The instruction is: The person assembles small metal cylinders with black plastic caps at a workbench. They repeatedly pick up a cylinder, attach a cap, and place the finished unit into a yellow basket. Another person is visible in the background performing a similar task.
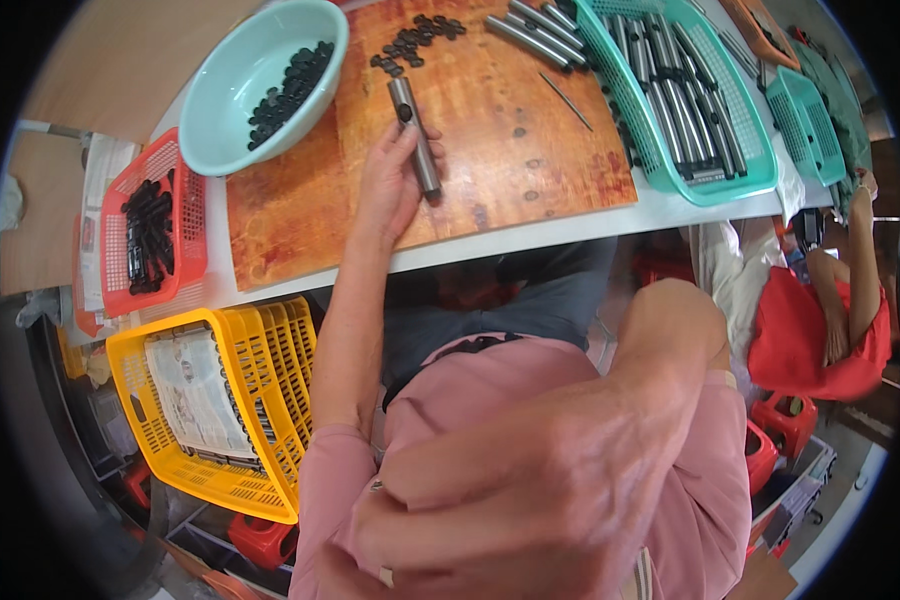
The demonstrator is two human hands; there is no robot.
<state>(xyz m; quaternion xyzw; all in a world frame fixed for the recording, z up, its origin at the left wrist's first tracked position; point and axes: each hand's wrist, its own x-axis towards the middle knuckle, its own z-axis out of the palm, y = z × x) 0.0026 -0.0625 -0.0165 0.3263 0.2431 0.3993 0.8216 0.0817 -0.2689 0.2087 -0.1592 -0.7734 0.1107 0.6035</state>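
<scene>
Left hand wraps a grey metal tube with a black cap at its far end, grip closed around the lower half; the tube lies angled on the wooden board on the white worktop. Right hand is raised close to the camera, blurred, fingers curled; can't tell if its grip holds anything, and it blocks much of the lap area. Loose black caps sit just beyond the tube. Mint bowl with more caps to the left, red basket of black parts beside it. Teal basket of tubes on the right. Yellow crate below the worktop.
</scene>
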